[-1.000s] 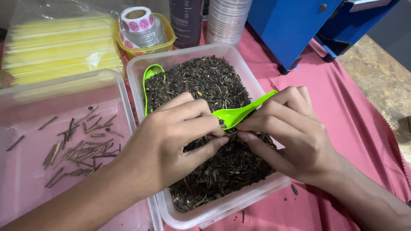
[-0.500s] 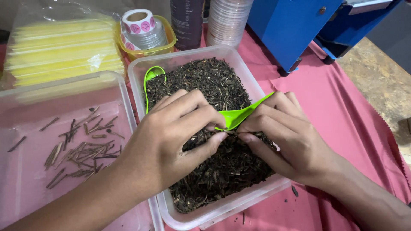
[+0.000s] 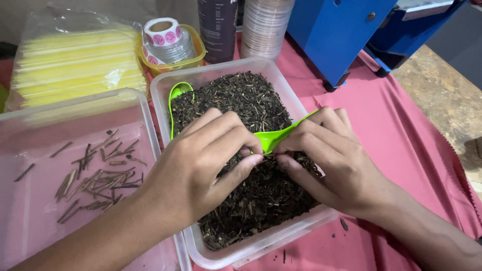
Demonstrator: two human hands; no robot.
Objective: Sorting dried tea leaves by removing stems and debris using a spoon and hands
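Both hands [image 3: 261, 165] pinch a green scoop [image 3: 278, 136] over the leaf-filled tub [image 3: 228, 75], twig tray [image 3: 75, 108] beside.

- A pink cloth [image 3: 401, 130] covers the work surface, and bare mottled stone-like top [image 3: 447, 95] shows past its zigzag edge at the far right.
- A clear plastic tub of dark dried leaves [image 3: 241, 100] sits in the middle.
- Just left of it, edge to edge, a clear shallow tray [image 3: 30, 150] holds loose brown stalks.
- Far left lies a clear bag of yellow sheets [image 3: 75, 65].
- Beside that, a small yellow container [image 3: 196, 52] holds a sticker roll.
- Further right at the far edge stand a dark bottle [image 3: 218, 27] and a stack of clear lids [image 3: 263, 27].
- A blue machine [image 3: 341, 30] stands far right.
- Dark crumbs [image 3: 343, 224] dot the near cloth.
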